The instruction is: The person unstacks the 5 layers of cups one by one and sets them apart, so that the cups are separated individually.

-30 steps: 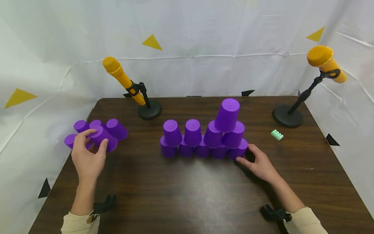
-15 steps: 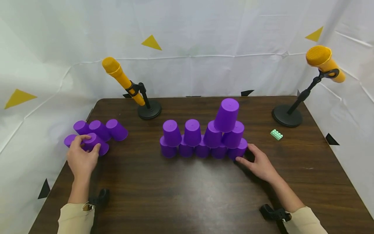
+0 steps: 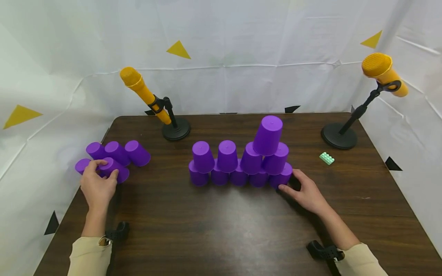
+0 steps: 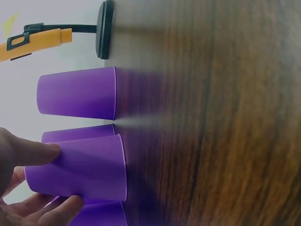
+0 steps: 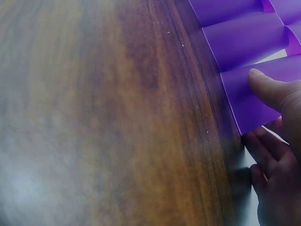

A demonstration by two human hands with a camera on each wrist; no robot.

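My left hand (image 3: 98, 188) grips an upside-down purple cup (image 3: 116, 171) at the table's left side. In the left wrist view, thumb and fingers wrap the upper part of that cup (image 4: 80, 169), its rim close to the tabletop. Several more upside-down purple cups (image 3: 138, 153) stand around it. Mid-table is a stack: a bottom row of several cups, several above, and one top cup (image 3: 268, 136) at the right. My right hand (image 3: 307, 194) holds the bottom row's right-end cup (image 3: 281, 177); the right wrist view shows the thumb (image 5: 268, 89) against its side, fingers partly hidden behind.
A yellow microphone (image 3: 143, 90) on a black stand is at the back left, another microphone (image 3: 383, 73) at the back right. A small mint-green toy brick (image 3: 326, 158) lies right of the stack. White sheeting (image 3: 224, 50) surrounds the dark wooden table (image 3: 214, 226).
My left hand has brought its cup left and down, in front of the other cups at the left, and has barely moved since half a second ago. My right hand stays put.
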